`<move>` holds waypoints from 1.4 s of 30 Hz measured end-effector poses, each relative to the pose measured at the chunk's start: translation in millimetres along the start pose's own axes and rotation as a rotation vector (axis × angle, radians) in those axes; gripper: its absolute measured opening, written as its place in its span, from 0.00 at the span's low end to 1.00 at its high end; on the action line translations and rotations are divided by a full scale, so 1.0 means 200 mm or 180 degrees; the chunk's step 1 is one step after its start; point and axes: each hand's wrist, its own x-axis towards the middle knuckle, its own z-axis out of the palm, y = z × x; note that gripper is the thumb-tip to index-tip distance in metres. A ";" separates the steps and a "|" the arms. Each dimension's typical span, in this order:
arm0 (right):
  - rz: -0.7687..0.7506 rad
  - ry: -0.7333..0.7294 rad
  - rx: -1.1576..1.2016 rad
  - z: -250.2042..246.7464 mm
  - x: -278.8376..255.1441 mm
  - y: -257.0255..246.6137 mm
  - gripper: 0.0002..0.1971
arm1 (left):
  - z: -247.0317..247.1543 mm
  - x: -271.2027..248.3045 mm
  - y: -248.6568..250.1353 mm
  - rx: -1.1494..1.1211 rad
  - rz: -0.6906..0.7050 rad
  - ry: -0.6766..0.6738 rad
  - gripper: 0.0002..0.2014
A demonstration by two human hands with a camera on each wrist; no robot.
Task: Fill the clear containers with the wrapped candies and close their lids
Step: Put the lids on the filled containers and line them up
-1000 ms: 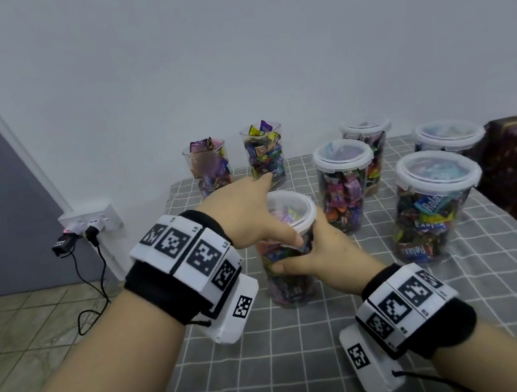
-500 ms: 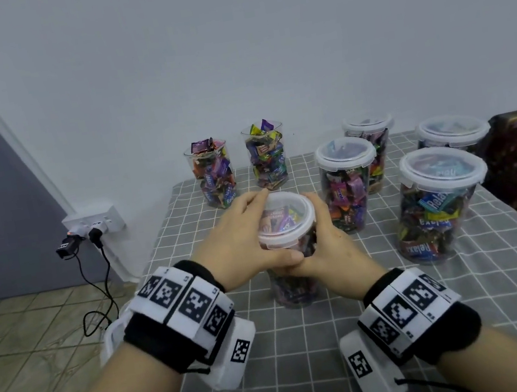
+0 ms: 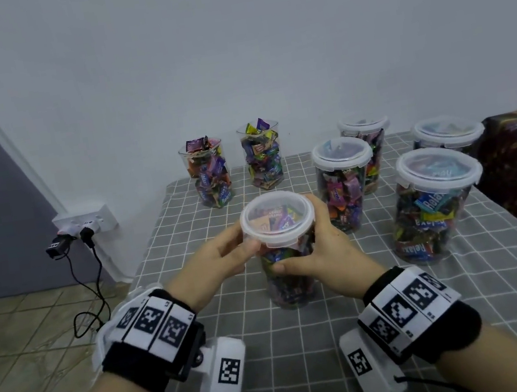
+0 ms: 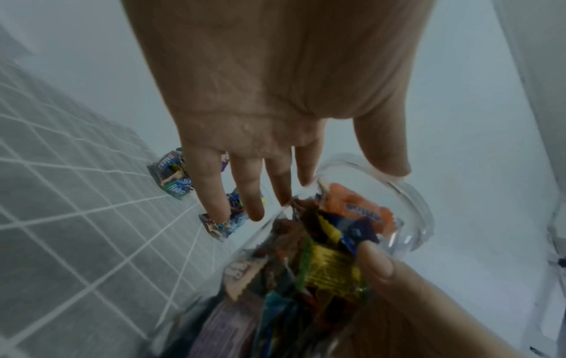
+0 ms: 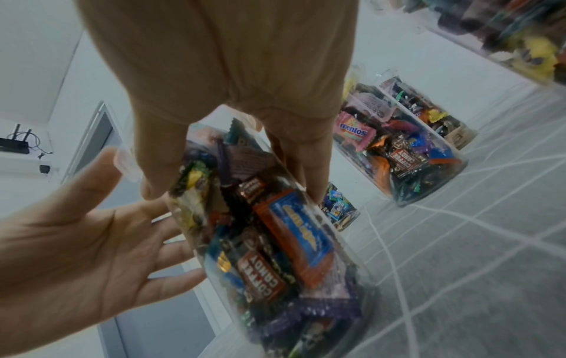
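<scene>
A surface (image 3: 309,357) covered with a grey cloth checked in thin white lines carries seven clear plastic containers of wrapped candies. Two open, lidless ones (image 3: 208,173) (image 3: 262,156) stand side by side at the far edge near the wall. Four with white-rimmed lids stand to the right: (image 3: 344,182), (image 3: 368,151), (image 3: 438,204), (image 3: 448,133). One lidded container (image 3: 289,279) stands in the middle, nearer the front edge.

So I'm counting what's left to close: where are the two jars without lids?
In the head view, the two open jars stand side by side at the table's far left, by the wall, beyond the jar in both hands.
</scene>
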 end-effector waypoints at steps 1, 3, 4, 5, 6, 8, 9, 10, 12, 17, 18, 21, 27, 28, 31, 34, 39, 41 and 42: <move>0.0004 -0.0002 0.0014 0.00 0.00 0.00 0.47 | 0.00 0.00 0.00 -0.0009 0.0060 -0.0002 0.21; 0.0009 -0.0014 0.0017 0.00 0.00 0.00 0.46 | -0.01 0.02 -0.01 -0.0059 0.0175 0.0039 0.24; 0.0008 -0.0020 0.0004 -0.01 0.01 0.00 0.46 | 0.00 0.02 0.00 -0.0077 0.0235 0.0064 0.27; 0.0004 -0.0029 -0.0008 -0.01 0.01 0.00 0.46 | 0.00 0.02 0.00 -0.0063 0.0274 0.0077 0.29; -0.0005 -0.0040 -0.0013 -0.01 0.01 0.00 0.46 | 0.00 0.02 -0.01 -0.0044 0.0298 0.0087 0.30; -0.0038 -0.0060 -0.0013 -0.01 0.02 0.01 0.46 | -0.01 0.03 -0.03 -0.0067 0.0311 0.0097 0.27; -0.0055 -0.0066 -0.0015 -0.01 0.02 0.01 0.46 | -0.01 0.03 -0.03 -0.0088 0.0291 0.0100 0.26; -0.0061 -0.0075 -0.0015 -0.01 0.02 0.01 0.46 | -0.01 0.03 -0.04 -0.0097 0.0286 0.0099 0.24; -0.0052 -0.0102 -0.0009 0.00 0.02 0.02 0.47 | -0.01 0.04 -0.04 -0.0084 0.0286 0.0108 0.24; -0.0055 -0.0126 -0.0018 0.00 0.07 0.02 0.46 | -0.04 0.07 -0.02 -0.0041 0.0237 0.0089 0.33; -0.0062 -0.0104 -0.0023 0.00 0.08 0.02 0.46 | -0.05 0.08 -0.02 -0.0043 0.0221 0.0102 0.31; -0.0013 0.0037 -0.0008 0.02 0.16 0.02 0.45 | -0.11 0.15 -0.02 -0.0011 0.0189 0.0336 0.24; 0.0182 0.0623 0.0000 0.06 0.39 0.08 0.48 | -0.26 0.30 -0.01 0.0206 0.0081 0.1141 0.28; 0.0236 0.0768 -0.0027 0.07 0.44 0.09 0.48 | -0.29 0.34 -0.01 0.0193 0.0074 0.1291 0.28; 0.0327 0.1318 -0.0205 0.08 0.57 0.13 0.49 | -0.36 0.44 -0.03 0.0221 0.0023 0.1632 0.29; 0.0442 0.1790 -0.0401 0.09 0.71 0.17 0.51 | -0.42 0.53 -0.06 0.0238 -0.0080 0.1856 0.31; 0.0700 0.2362 -0.0548 0.09 0.92 0.22 0.53 | -0.50 0.67 -0.09 0.0321 -0.0217 0.2050 0.33; 0.0792 0.2618 -0.0480 0.07 0.99 0.24 0.52 | -0.52 0.72 -0.11 0.0293 -0.0273 0.2113 0.35; 0.0869 0.2737 -0.0469 0.05 1.03 0.26 0.51 | -0.53 0.75 -0.12 0.0281 -0.0300 0.2128 0.36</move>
